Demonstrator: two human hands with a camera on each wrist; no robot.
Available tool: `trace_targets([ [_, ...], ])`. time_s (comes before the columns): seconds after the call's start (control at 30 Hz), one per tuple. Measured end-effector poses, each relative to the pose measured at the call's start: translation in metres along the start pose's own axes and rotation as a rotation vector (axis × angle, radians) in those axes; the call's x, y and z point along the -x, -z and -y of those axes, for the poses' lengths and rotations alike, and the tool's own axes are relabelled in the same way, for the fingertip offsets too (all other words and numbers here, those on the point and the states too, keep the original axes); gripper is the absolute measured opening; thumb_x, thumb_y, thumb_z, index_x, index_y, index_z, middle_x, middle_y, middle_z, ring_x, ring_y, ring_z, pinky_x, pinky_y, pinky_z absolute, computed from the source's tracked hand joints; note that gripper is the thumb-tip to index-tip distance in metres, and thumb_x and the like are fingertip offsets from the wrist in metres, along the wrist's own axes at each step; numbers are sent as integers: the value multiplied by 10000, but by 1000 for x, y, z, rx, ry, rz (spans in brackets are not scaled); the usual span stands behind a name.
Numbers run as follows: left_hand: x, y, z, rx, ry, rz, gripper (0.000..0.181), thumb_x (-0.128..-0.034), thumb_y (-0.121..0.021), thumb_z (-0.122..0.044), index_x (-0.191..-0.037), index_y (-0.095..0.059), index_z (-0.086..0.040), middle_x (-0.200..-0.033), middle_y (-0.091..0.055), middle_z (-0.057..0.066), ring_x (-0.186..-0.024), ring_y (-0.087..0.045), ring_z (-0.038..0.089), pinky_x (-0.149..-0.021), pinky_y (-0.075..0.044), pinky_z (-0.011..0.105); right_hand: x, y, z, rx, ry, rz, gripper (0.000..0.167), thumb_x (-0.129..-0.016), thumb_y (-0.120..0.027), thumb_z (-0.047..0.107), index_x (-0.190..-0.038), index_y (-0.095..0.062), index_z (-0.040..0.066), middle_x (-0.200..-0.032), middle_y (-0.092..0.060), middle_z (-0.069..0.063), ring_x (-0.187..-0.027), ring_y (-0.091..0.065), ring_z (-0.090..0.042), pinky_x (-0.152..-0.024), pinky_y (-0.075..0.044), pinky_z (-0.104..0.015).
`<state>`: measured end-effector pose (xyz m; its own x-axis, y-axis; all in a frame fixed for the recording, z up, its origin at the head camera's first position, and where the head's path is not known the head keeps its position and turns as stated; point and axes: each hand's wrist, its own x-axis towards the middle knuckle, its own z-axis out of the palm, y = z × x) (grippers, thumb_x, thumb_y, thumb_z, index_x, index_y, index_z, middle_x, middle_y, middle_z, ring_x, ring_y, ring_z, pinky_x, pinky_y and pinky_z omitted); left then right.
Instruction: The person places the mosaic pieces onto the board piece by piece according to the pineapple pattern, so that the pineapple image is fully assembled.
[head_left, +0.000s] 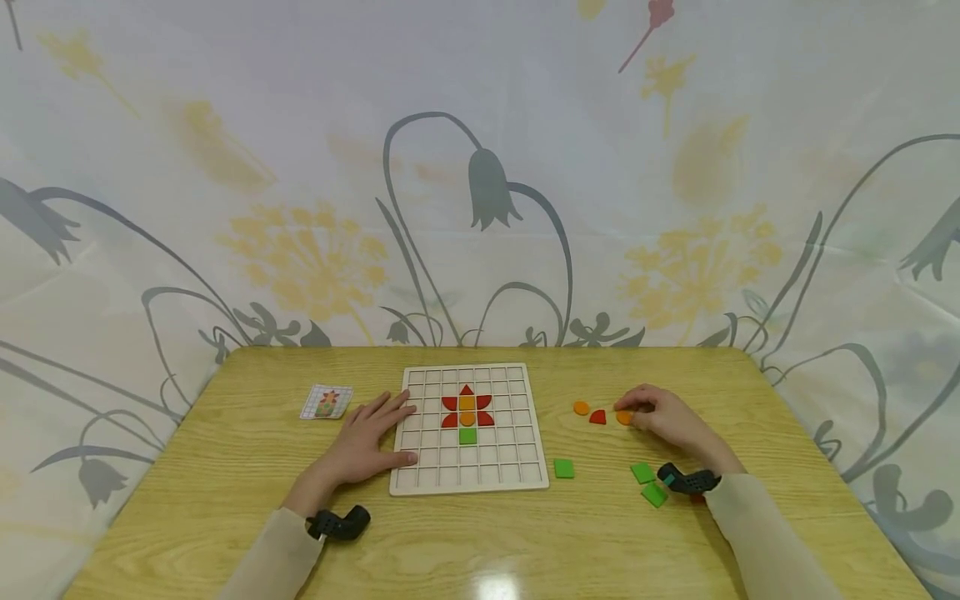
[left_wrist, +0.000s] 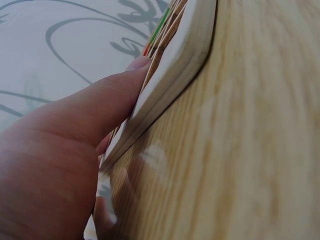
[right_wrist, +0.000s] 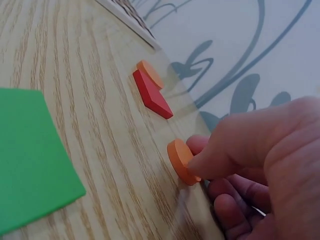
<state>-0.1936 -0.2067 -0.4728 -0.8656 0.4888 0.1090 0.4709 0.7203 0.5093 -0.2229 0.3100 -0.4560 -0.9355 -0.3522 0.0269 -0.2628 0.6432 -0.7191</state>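
A white grid board [head_left: 510,477] lies on the table, with red, orange and green flat pieces forming a flower-like figure. My left hand [head_left: 363,442] rests along the board's left side, fingers spread over its edge; in the left wrist view the thumb [left_wrist: 117,92] lies on the rim. To the right of the board, my right hand [head_left: 671,419] pinches an orange disc [right_wrist: 180,159] between thumb and index finger, low at the tabletop. Beside it lie a red quarter-circle piece [head_left: 597,417] and another orange disc [head_left: 581,407].
A small pattern card [head_left: 313,403] lies left of the board. One green square [head_left: 564,468] is near the board's lower right; two more green squares [head_left: 642,473] lie near my right wrist. Something red [head_left: 698,498] is partly hidden under that wrist. A patterned curtain [head_left: 480,275] backs the table.
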Motion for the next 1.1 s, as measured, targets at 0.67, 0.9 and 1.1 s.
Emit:
trace_targets([
  [0.67,1,-3,1,1,15,14,800,-877,-688,-559,-1525,-446,-156,-1636,-245,23,-1504,-142,341,-1133,-82,645,5,-6,2,-130,-74,-57,158,-958,-671,119,-1067,-683,6,-990,-671,-86,-808,-556,-175,-693,-459,-265],
  [0.9,0,-2,3,-4,3,5,790,-882,-690,-546,-1523,-448,-153,-1635,-250,35,-1500,-147,354,-1127,-91,643,3,-8,11,-149,-82,-174,192,-975,-655,114,-1120,-703,-2,-1105,-681,-172,-767,-599,-137,-603,-481,-256],
  [1.1,-1,-1,3,-9,-5,5,791,-888,-682,-550,-1524,-444,-145,-1632,-255,54,-1494,-157,369,-1121,-100,651,2,-18,30,-163,7,-202,188,-963,-682,124,-1088,-743,-2,-1126,-680,-174,-931,-647,-166,-750,-519,-238],
])
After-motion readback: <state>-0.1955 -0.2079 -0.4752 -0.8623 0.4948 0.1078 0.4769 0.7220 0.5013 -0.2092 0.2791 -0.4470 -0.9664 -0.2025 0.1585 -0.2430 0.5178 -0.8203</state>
